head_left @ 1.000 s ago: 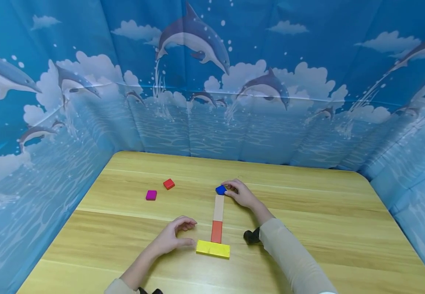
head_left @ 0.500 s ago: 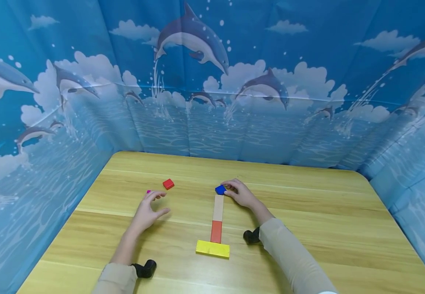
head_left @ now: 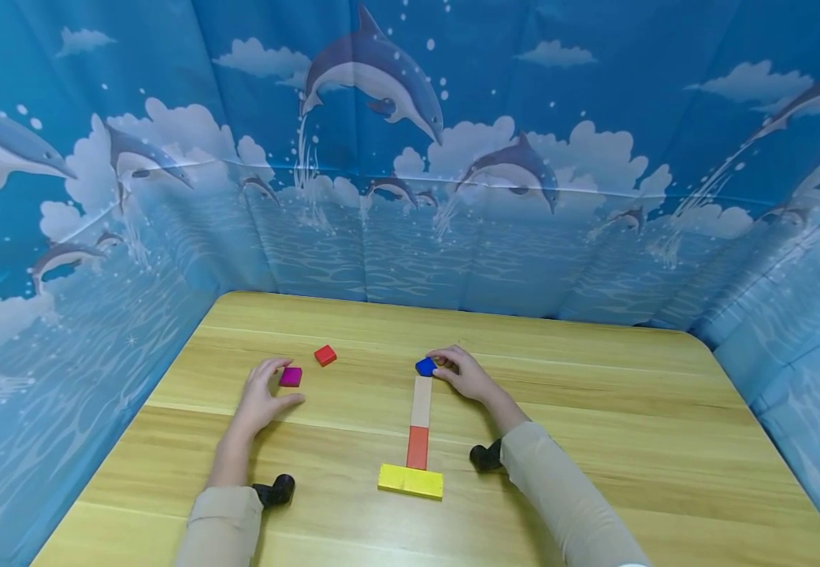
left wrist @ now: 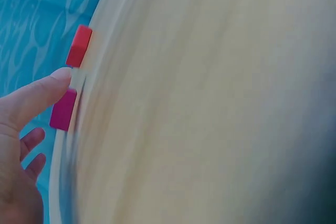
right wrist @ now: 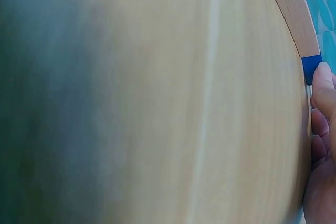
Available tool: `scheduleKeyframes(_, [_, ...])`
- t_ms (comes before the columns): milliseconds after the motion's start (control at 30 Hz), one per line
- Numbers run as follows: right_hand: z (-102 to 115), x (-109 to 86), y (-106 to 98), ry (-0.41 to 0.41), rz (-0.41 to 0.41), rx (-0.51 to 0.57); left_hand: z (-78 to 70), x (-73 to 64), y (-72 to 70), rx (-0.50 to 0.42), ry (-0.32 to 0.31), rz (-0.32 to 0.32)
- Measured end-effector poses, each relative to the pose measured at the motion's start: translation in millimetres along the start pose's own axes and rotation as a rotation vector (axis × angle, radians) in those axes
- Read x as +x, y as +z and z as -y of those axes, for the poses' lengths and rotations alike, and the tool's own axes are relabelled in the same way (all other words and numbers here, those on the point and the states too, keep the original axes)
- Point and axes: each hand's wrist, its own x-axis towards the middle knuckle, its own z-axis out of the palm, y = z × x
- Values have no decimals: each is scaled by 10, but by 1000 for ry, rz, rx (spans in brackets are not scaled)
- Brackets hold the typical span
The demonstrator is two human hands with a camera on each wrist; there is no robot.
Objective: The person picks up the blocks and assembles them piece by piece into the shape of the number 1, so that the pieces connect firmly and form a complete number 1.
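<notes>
My left hand (head_left: 259, 400) hovers around a magenta block (head_left: 291, 377), thumb and fingers spread on either side of it; the left wrist view shows the thumb in front of that block (left wrist: 63, 110). With thumb and fingertips my right hand (head_left: 465, 373) pinches a blue block (head_left: 425, 367) at the far end of a row. Below the blue block lies a plain wood block (head_left: 421, 402), then an orange-red block (head_left: 417, 447), then a yellow block (head_left: 410, 481) set crosswise. In the right wrist view the blue block (right wrist: 311, 68) meets the end of the wood block (right wrist: 295, 11).
A red block (head_left: 325, 355) lies to the right of and behind the magenta one. The wooden table (head_left: 594, 409) extends to a dolphin-print curtain (head_left: 410, 252) at the back and sides. Black camera mounts (head_left: 276, 490) are strapped to both wrists.
My left hand has moved from beside the yellow block leftward and away from me to the magenta block. The right hand stays at the blue block; the row has not moved.
</notes>
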Motion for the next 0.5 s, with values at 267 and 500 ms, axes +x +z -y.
scheduleKeyframes(267, [-5,0,-7,8,8,12,118,48,-50,-28,-54,48])
scheduleKeyframes(500, [-14,0,-5,16,12,1,176,62,-78,-31,-38,47])
